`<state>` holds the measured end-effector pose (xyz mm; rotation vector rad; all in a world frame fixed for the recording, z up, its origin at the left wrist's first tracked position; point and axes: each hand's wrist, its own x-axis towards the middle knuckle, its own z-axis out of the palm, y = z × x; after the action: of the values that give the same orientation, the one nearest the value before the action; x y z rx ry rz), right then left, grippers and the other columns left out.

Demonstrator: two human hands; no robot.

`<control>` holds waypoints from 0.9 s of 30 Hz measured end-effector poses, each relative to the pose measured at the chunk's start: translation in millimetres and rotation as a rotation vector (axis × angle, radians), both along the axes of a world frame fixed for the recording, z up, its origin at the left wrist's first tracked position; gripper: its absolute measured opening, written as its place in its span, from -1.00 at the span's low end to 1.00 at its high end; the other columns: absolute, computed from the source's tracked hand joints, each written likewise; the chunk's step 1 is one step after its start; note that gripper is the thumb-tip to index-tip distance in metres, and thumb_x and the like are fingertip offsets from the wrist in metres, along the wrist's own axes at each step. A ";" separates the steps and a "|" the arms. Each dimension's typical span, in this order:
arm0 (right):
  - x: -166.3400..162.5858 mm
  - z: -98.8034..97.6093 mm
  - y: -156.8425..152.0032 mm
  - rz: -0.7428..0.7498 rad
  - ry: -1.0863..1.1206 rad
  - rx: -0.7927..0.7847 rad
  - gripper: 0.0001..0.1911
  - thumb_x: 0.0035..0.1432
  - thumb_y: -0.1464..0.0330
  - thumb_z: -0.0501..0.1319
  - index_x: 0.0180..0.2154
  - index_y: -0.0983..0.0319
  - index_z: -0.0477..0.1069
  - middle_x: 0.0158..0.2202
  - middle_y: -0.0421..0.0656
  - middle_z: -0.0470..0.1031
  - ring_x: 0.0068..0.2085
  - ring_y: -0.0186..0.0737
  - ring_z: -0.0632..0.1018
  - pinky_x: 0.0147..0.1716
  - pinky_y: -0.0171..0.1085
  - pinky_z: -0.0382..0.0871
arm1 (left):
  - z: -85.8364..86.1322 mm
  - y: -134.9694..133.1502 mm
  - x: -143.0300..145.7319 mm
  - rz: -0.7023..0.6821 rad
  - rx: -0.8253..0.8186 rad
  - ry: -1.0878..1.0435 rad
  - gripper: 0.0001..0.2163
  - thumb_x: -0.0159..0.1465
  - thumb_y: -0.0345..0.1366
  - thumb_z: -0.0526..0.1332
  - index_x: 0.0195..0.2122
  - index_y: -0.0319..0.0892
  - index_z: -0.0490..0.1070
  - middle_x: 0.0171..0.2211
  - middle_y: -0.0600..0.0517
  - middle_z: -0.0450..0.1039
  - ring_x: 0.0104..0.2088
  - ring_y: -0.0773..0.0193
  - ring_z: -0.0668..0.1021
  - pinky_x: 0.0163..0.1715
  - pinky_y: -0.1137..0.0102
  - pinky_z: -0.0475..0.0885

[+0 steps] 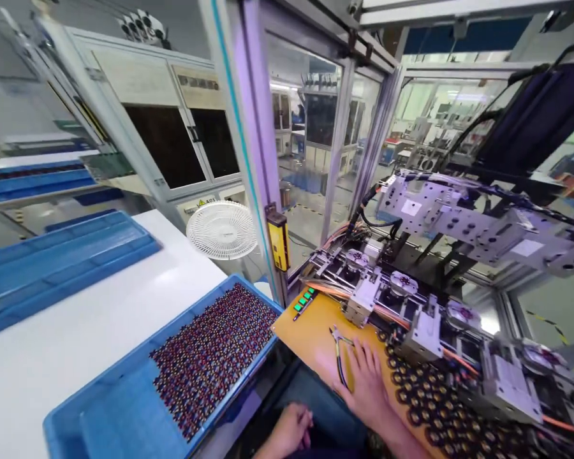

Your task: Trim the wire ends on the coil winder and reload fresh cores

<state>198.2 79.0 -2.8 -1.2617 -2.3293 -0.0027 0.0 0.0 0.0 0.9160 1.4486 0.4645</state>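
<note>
My right hand (366, 386) lies flat on the orange board (306, 335), fingers stretched out and apart. Just left of it is a pair of small nippers (338, 357) with dark handles; one handle reaches to my fingertips. Right of that hand, many round dark parts with brass-coloured centres (428, 398) are spread over the board. My left hand (289, 428) rests low in front of my lap, its fingers curled in, with nothing seen in them. At my left stands a blue tray (119, 408) partly filled with rows of small dark-red and black parts (215, 350).
A machine with metal fixtures (418, 335) lines the board's far side, under a metal beam (459, 220). Green buttons (303, 299) sit at the board's left corner. A frame post (256, 127) rises beside a white fan (222, 231). Another blue tray (67, 255) lies on the white table (182, 280).
</note>
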 end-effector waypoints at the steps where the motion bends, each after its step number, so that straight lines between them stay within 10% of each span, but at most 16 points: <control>1: 4.3 1.3 -5.0 -0.007 0.026 -0.030 -0.26 0.08 0.15 0.29 0.23 0.38 0.29 0.29 0.17 0.15 0.23 0.41 0.26 0.11 0.31 0.17 | 0.1 -2.8 8.7 -0.003 0.004 0.015 -0.55 0.29 0.09 0.16 -0.48 -0.24 0.28 -0.66 0.15 0.29 -0.70 0.45 0.30 -0.61 0.47 0.23; 8: -7.5 16.7 -22.8 -0.086 0.378 -0.207 -0.48 0.04 0.44 0.11 0.08 0.34 0.44 0.07 0.07 0.46 0.05 0.14 0.48 0.04 0.11 0.39 | 38.9 16.1 -10.4 -0.033 0.173 -0.060 -0.32 -0.10 0.42 0.20 -0.51 -0.23 0.29 -0.61 0.03 0.35 -0.59 0.31 0.42 -0.61 0.45 0.27; 14: -37.7 74.6 -37.7 -0.076 0.693 -0.362 -0.59 0.16 0.45 0.11 0.07 0.27 0.36 0.01 -0.03 0.48 0.02 -0.18 0.52 0.03 -0.23 0.46 | 69.9 44.9 -17.1 0.041 0.326 -0.304 -0.32 0.13 0.26 0.21 0.06 -0.19 0.47 0.12 -0.19 0.41 0.08 0.04 0.47 -0.06 0.29 0.45; 22: -46.8 129.9 -45.5 0.024 0.815 -0.190 -0.48 0.01 0.52 0.24 0.06 0.22 0.36 0.05 0.04 0.35 0.12 -0.07 0.42 0.13 -0.13 0.36 | 105.5 64.3 9.5 0.189 0.314 -0.887 -0.53 0.07 -0.01 0.42 -0.04 -0.13 0.57 0.09 -0.19 0.45 0.16 -0.06 0.42 0.23 0.11 0.22; 27: -41.9 128.3 -44.4 0.090 1.383 -1.002 -0.50 0.18 0.13 0.30 0.03 0.31 0.38 -0.06 0.08 0.46 -0.09 -0.13 0.54 -0.15 -0.23 0.47 | 117.8 70.6 -1.3 0.072 0.316 -0.906 -0.58 0.06 -0.04 0.43 -0.09 -0.10 0.60 0.05 -0.18 0.48 0.12 -0.06 0.46 0.23 0.07 0.19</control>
<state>156.2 34.6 125.5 -0.9234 -1.0498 1.6328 -1.3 70.6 117.8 0.7381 0.5839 1.0255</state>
